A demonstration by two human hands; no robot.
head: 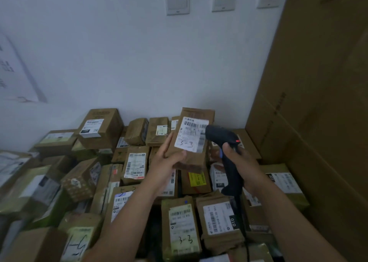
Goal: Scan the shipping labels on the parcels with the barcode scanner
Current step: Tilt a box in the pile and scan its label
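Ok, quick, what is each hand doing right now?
Left hand: holds a brown parcel up, its label facing the camera.
Right hand: grips the black scanner, its head beside that label.

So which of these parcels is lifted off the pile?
The brown parcel the left hand holds up beside the barcode scanner; every other one lies in the pile.

Dim, bluish, even light with soft shadows; the whole frame is slightly blurred, and wide-angle distortion bends the edges.
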